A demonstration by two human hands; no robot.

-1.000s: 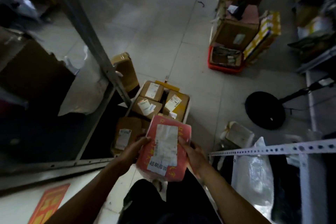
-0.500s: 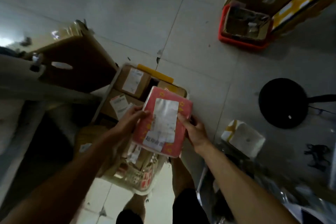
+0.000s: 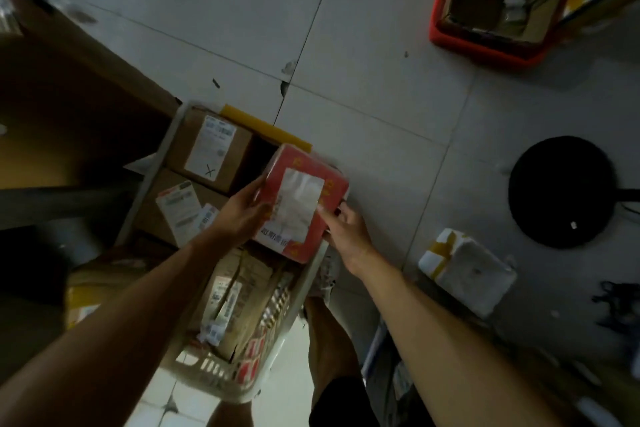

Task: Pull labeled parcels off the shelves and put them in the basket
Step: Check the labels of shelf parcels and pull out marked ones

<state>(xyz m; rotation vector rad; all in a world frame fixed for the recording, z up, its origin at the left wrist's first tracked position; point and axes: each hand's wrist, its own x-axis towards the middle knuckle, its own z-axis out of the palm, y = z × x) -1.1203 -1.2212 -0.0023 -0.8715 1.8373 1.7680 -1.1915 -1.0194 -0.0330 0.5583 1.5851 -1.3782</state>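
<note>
A red parcel (image 3: 302, 199) with a white label hangs just above the white slatted basket (image 3: 211, 369) on the floor. My left hand (image 3: 242, 210) grips its left edge, thumb on top. My right hand (image 3: 343, 227) holds its right lower edge, fingers curled under it. Several brown labeled boxes fill the basket, among them one at the far end (image 3: 211, 149) marked with an X and one below it (image 3: 180, 208). The basket's right rim is hidden under the red parcel.
A big brown carton (image 3: 69, 97) stands left of the basket. A red crate (image 3: 485, 45) with an open box sits at the far right. A black round base (image 3: 564, 191) and a white wrapped parcel (image 3: 467, 270) lie on the grey tiled floor to the right.
Both hands have lowered the red parcel toward the basket and away from me. The view has tipped down, so the shelf frames have left the picture.
</note>
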